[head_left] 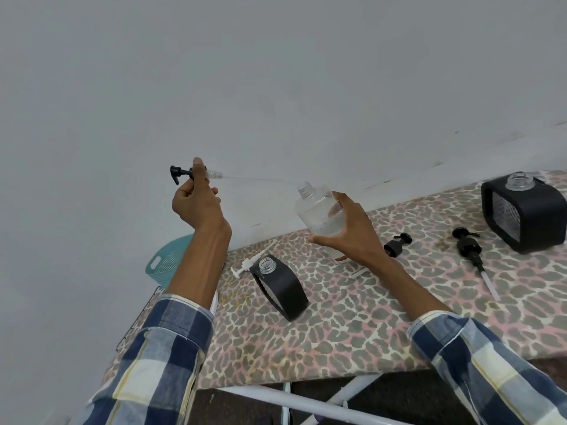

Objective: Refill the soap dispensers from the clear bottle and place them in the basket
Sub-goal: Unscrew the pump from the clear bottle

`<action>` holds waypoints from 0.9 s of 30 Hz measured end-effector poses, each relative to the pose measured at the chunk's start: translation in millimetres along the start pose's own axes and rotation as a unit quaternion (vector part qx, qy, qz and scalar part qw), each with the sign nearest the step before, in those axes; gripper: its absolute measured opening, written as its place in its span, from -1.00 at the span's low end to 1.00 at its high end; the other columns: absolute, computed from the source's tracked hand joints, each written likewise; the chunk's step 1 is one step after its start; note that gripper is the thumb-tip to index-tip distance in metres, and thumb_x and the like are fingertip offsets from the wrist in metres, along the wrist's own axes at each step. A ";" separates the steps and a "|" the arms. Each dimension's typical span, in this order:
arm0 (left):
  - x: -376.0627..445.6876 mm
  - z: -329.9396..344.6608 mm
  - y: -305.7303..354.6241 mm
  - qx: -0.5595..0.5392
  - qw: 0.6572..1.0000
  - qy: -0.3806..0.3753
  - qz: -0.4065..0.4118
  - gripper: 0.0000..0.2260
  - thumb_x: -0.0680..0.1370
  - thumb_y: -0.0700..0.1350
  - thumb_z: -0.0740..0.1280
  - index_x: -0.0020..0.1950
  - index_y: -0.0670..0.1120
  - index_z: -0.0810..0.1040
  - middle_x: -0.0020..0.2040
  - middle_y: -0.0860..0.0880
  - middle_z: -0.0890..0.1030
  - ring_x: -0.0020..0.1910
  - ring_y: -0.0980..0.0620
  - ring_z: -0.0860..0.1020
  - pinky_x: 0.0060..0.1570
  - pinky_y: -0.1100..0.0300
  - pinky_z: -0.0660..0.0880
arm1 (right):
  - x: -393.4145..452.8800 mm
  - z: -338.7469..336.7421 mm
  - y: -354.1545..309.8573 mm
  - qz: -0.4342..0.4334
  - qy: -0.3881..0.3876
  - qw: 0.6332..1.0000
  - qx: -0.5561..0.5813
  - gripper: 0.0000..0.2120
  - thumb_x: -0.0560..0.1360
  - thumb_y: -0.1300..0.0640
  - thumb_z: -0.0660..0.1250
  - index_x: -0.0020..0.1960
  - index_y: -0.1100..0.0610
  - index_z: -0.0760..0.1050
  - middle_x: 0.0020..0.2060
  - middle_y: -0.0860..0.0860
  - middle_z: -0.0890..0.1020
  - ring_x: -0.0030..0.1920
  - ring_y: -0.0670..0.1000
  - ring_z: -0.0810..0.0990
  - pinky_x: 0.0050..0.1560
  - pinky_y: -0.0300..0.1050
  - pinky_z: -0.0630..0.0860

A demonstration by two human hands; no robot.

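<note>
My right hand (343, 233) grips the clear bottle (317, 210) in the air, tilted left, its threaded neck uncapped. My left hand (196, 197) pinches a black pump head (181, 173) held up to the left; its clear dip tube (254, 178) reaches toward the bottle's neck. A black-sleeved dispenser (280, 285) lies on its side on the table, its neck open. Another black dispenser (526, 210) stands at the back right, also without a pump. A teal basket (167, 260) shows behind my left forearm, off the table's left edge.
The table carries a leopard-print cloth (352, 329). On it lie a white pump (247, 265), a short black pump (397, 243) and a black pump with a white tube (472, 253). A grey wall runs behind. White table legs (285, 400) show below the front edge.
</note>
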State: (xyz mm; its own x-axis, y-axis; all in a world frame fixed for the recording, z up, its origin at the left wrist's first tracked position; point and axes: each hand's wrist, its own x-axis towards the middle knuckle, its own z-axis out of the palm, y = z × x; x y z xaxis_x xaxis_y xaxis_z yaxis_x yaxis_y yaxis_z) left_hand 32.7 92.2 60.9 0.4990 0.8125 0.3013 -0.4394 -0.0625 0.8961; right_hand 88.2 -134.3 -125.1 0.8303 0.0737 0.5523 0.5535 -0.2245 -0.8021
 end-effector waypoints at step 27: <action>35.6 -48.1 -28.4 0.022 0.999 0.022 -0.042 -0.81 0.65 -0.09 0.46 0.03 -0.24 0.69 -0.13 -0.12 0.65 -0.28 0.01 0.63 -0.17 0.20 0.66 | 3.7 -0.8 2.6 0.014 0.011 1.000 0.014 -0.07 0.26 -0.27 0.71 0.49 -0.12 0.33 0.18 0.00 0.58 0.22 0.06 0.58 0.24 0.01 0.58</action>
State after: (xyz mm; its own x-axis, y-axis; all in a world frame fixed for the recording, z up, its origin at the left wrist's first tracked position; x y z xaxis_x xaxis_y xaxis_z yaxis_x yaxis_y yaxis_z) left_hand 27.0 150.7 30.4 0.4993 0.8402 0.2117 -0.3642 -0.0182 0.9311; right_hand 92.7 -135.4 -125.0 0.8436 0.0457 0.5350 0.5325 -0.1994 -0.8226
